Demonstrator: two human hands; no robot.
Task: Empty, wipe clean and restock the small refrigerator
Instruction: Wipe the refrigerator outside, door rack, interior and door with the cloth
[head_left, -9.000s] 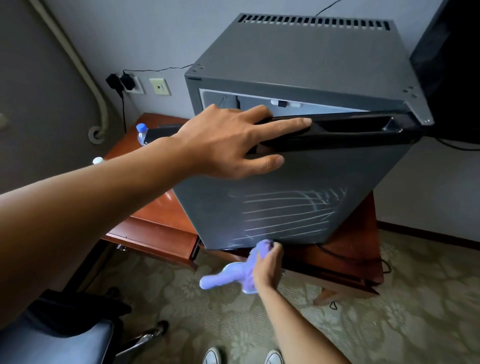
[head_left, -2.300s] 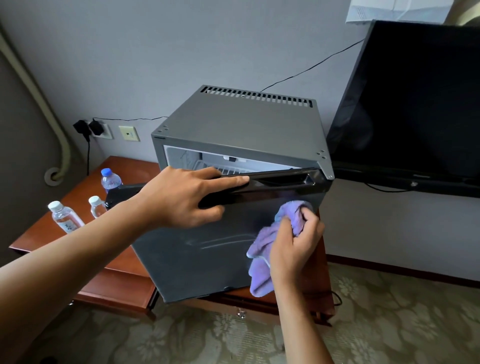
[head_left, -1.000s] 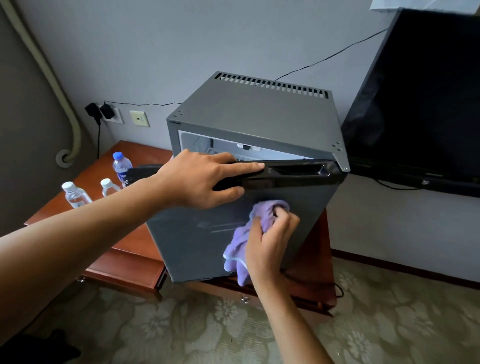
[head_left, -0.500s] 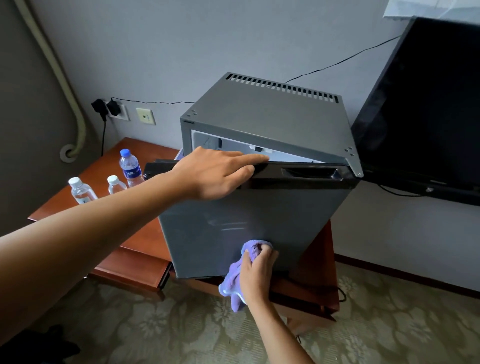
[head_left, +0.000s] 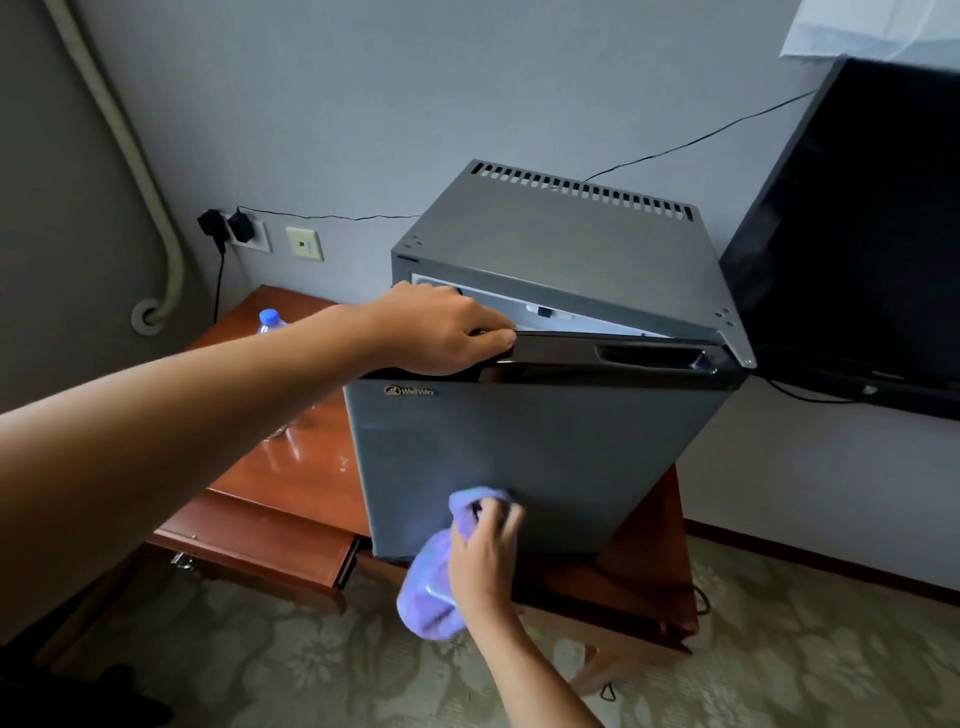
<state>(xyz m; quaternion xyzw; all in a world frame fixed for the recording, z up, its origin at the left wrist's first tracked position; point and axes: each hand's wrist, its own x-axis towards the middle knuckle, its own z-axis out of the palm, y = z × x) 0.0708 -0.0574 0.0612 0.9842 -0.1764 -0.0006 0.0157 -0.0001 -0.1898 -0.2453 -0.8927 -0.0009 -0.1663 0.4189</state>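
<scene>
Right hand (head_left: 485, 564) grips cloth (head_left: 431, 597) — against door (head_left: 524, 462).

wall (head_left: 415, 78) grey | carpet (head_left: 779, 649) floral | table (head_left: 291, 499) reddish wood | television (head_left: 872, 234) black, right

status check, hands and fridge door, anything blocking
Left hand grips top edge of fridge door, door ajar. Right hand holds purple cloth at door's lower front. Nothing blocking.
</scene>
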